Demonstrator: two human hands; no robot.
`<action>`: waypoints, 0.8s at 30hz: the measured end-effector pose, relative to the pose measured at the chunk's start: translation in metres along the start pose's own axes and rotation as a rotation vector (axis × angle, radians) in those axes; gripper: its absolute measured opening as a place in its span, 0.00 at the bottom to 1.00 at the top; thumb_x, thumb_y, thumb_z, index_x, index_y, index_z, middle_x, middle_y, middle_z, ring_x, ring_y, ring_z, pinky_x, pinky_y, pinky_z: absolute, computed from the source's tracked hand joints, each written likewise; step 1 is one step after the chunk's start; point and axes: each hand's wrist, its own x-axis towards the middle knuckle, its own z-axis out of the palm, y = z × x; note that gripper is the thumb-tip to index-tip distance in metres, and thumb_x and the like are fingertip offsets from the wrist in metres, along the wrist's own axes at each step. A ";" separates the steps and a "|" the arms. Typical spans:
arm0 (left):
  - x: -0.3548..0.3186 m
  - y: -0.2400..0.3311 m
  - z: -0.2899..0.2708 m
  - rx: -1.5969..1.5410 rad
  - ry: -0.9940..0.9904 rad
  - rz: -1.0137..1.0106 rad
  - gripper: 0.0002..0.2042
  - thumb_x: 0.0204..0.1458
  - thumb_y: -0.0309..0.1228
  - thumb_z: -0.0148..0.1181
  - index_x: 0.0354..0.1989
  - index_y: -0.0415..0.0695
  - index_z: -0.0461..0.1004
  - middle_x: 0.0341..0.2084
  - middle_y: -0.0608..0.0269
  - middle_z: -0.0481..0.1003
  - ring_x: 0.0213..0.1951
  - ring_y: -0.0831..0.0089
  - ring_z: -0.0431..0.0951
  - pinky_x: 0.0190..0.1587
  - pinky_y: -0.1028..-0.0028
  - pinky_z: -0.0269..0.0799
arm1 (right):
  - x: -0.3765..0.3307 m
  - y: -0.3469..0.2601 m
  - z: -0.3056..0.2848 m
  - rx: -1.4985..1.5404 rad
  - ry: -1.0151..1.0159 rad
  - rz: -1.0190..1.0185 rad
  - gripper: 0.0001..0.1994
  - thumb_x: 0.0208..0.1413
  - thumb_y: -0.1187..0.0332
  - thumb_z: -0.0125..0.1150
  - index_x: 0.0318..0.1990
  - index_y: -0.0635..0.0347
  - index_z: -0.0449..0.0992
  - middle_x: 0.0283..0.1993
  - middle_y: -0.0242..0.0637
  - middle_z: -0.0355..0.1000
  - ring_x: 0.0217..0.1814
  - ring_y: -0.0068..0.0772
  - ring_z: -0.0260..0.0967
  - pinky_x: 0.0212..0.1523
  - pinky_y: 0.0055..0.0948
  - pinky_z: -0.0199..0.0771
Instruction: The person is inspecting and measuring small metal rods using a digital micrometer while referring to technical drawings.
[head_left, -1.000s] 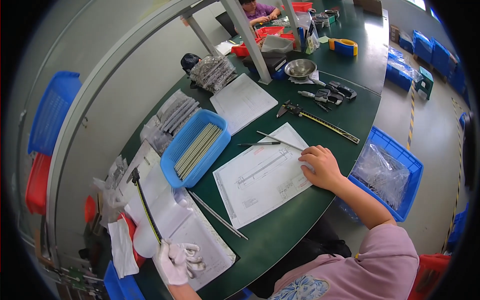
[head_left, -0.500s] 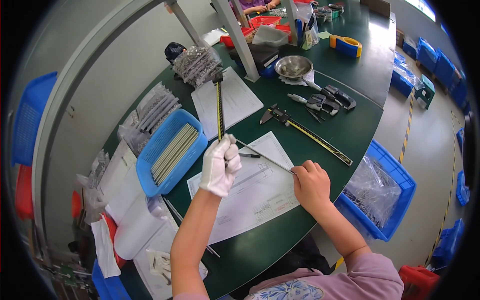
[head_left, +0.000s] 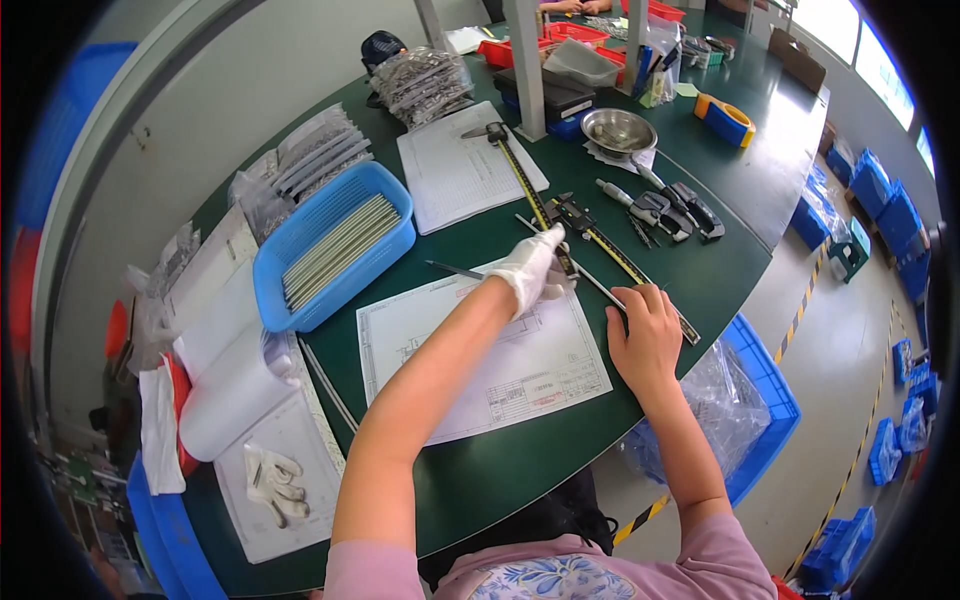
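Left hand [head_left: 533,268] in white cloth glove [head_left: 518,273]: grip closed around caliper [head_left: 522,180], black-yellow beam toward 11 o'clock. Right hand [head_left: 645,338] bare: grip closed on end of slender metal rod [head_left: 601,287]. Paper drawing [head_left: 530,365] under left hand, on green surface [head_left: 500,490]. At left hand's 9 o'clock, blue plastic basket [head_left: 368,275] of parallel rods [head_left: 340,250]; at 4, blue crate [head_left: 779,390], crinkled clear bag [head_left: 725,400] inside.

pale wall [head_left: 270,80], bright windows [head_left: 886,85], grey floor [head_left: 775,490]

I hold one black-and-yellow caliper [head_left: 522,182], head end pointing far-left; one thin grey rod [head_left: 600,286] slants far-left to near-right beside it.
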 end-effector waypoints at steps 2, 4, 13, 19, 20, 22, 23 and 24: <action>-0.001 -0.003 0.009 0.108 0.022 0.049 0.20 0.58 0.50 0.44 0.40 0.45 0.72 0.36 0.57 0.74 0.31 0.68 0.74 0.32 0.71 0.70 | 0.001 -0.007 -0.001 0.150 -0.031 0.031 0.13 0.45 0.69 0.62 0.40 0.58 0.73 0.34 0.36 0.68 0.39 0.37 0.68 0.36 0.34 0.68; -0.011 -0.008 0.006 0.147 -0.099 0.123 0.22 0.58 0.49 0.45 0.47 0.43 0.70 0.41 0.54 0.73 0.34 0.66 0.74 0.36 0.69 0.72 | 0.006 -0.010 0.001 0.116 -0.084 0.008 0.17 0.45 0.65 0.63 0.44 0.58 0.72 0.35 0.36 0.69 0.38 0.38 0.69 0.37 0.35 0.69; -0.117 -0.061 -0.116 1.456 0.426 0.555 0.29 0.53 0.46 0.51 0.57 0.37 0.62 0.57 0.43 0.61 0.59 0.51 0.61 0.60 0.62 0.57 | 0.015 -0.019 0.033 -0.003 -0.204 -0.252 0.06 0.46 0.66 0.60 0.31 0.56 0.75 0.32 0.34 0.67 0.37 0.35 0.68 0.34 0.33 0.69; -0.141 -0.108 -0.125 1.665 0.549 0.375 0.36 0.55 0.52 0.40 0.64 0.35 0.51 0.64 0.41 0.47 0.66 0.48 0.47 0.64 0.50 0.42 | 0.029 -0.025 0.045 -0.314 -0.239 -0.228 0.08 0.46 0.66 0.58 0.31 0.59 0.75 0.34 0.35 0.67 0.38 0.34 0.68 0.34 0.31 0.70; -0.148 -0.112 -0.122 1.638 0.573 0.353 0.36 0.55 0.53 0.39 0.64 0.35 0.50 0.65 0.41 0.47 0.67 0.48 0.46 0.65 0.48 0.40 | 0.030 -0.025 0.044 -0.357 -0.253 -0.206 0.08 0.46 0.66 0.58 0.31 0.60 0.75 0.34 0.35 0.67 0.38 0.34 0.68 0.34 0.31 0.70; -0.161 -0.115 -0.115 1.613 0.591 0.313 0.36 0.55 0.52 0.40 0.63 0.33 0.51 0.64 0.39 0.48 0.66 0.48 0.47 0.65 0.48 0.38 | 0.029 -0.029 0.041 -0.359 -0.234 -0.214 0.07 0.47 0.66 0.57 0.31 0.59 0.74 0.34 0.35 0.67 0.39 0.34 0.68 0.34 0.32 0.70; -0.167 -0.117 -0.113 1.605 0.630 0.314 0.35 0.55 0.52 0.41 0.62 0.33 0.52 0.63 0.39 0.49 0.65 0.47 0.48 0.64 0.48 0.39 | 0.029 -0.035 0.041 -0.304 -0.209 -0.227 0.07 0.47 0.65 0.58 0.31 0.58 0.74 0.33 0.35 0.67 0.39 0.34 0.68 0.34 0.33 0.70; -0.171 -0.118 -0.112 1.617 0.637 0.223 0.35 0.54 0.51 0.42 0.61 0.32 0.53 0.63 0.39 0.50 0.65 0.47 0.50 0.64 0.48 0.40 | 0.029 -0.042 0.042 -0.242 -0.188 -0.246 0.08 0.48 0.64 0.58 0.31 0.58 0.74 0.33 0.35 0.67 0.39 0.35 0.68 0.34 0.34 0.70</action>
